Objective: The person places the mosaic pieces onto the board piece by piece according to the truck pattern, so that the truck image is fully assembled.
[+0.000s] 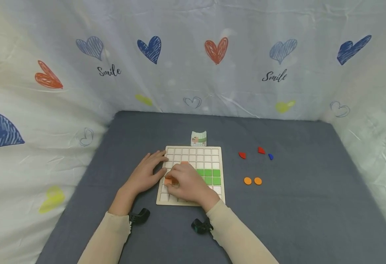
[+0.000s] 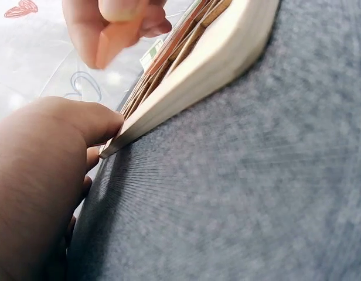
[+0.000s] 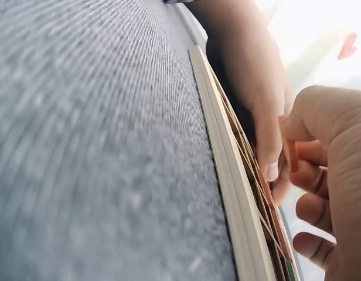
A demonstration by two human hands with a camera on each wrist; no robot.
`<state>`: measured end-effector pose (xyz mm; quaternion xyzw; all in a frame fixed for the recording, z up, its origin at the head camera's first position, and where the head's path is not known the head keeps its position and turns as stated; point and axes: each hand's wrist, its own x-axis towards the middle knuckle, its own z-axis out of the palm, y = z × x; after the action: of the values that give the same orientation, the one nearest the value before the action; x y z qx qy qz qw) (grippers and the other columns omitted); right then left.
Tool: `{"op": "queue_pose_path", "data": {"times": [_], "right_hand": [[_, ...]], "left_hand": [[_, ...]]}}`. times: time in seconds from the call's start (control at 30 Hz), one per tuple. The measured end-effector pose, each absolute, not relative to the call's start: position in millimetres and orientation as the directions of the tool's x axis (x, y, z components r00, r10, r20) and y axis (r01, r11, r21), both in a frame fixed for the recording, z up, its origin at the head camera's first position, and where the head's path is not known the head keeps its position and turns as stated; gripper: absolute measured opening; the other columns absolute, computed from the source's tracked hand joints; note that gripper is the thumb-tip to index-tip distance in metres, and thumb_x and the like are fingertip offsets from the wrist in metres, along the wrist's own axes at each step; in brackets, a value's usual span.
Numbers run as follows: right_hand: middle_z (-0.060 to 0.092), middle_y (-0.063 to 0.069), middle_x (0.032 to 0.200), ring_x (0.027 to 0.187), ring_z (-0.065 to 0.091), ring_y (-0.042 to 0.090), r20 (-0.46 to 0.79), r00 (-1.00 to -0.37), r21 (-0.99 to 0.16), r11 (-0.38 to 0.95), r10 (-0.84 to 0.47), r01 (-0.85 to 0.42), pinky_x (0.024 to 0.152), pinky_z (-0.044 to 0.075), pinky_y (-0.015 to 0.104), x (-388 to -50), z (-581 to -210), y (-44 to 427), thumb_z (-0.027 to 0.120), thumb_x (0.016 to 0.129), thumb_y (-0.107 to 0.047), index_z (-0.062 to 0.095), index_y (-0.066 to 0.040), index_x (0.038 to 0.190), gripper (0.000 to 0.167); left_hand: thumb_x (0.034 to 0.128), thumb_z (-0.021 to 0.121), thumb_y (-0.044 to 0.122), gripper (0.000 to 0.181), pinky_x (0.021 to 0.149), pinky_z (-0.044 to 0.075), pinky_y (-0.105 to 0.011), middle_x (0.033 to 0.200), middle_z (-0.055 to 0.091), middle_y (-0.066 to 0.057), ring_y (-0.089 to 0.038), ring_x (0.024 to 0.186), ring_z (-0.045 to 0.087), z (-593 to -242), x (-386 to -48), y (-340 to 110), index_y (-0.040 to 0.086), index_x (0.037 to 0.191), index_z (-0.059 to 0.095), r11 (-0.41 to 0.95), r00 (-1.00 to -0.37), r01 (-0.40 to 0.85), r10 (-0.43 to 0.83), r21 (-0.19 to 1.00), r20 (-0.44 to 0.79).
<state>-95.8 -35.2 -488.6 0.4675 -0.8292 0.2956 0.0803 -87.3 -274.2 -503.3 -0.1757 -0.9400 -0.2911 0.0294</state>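
Note:
A wooden grid board with white squares lies flat on the table. My left hand rests along its left edge, fingers extended; in the left wrist view the thumb touches the rim of the board. Over the lower left of the grid, my right hand pinches a small flat orange tile between thumb and index finger. The tile is held above the board's surface. Green squares fill part of the grid's right side. Another orange piece shows just beyond my right hand, which hides the squares beneath it.
A small picture card lies against the board's far edge. To the right are two red pieces, a blue piece and two orange discs. A curtain printed with hearts surrounds the dark grey table.

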Motion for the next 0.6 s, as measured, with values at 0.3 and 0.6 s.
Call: {"op": "queue_pose_path", "data": {"times": [0.3,0.6], "right_hand": [[0.065,-0.010,0.095,0.082,0.052,0.009,0.372,-0.589,-0.354,0.477,-0.717,-0.804,0.091,0.050,0.034,-92.9,-490.2,-41.7,0.073,0.102,-0.028,0.080,-0.021,0.106,0.011],[0.066,-0.008,0.098,0.084,0.058,0.012,0.388,-0.581,-0.319,0.487,-0.716,-0.813,0.096,0.052,0.037,-92.8,-491.4,-44.4,0.075,0.104,-0.028,0.077,-0.022,0.101,0.008]], "left_hand": [[0.1124,0.065,0.037,0.044,0.138,0.015,-0.059,0.172,0.043,-0.009,-0.036,0.162,0.033,-504.7,-89.0,-273.6,0.013,0.149,0.065,0.757,-0.929,0.366,0.331,0.542,0.166],[0.1121,0.066,0.038,0.045,0.139,0.013,-0.053,0.173,0.042,-0.005,-0.032,0.163,0.032,-502.9,-88.1,-277.4,0.015,0.151,0.065,0.762,-0.934,0.352,0.329,0.544,0.143]]}}
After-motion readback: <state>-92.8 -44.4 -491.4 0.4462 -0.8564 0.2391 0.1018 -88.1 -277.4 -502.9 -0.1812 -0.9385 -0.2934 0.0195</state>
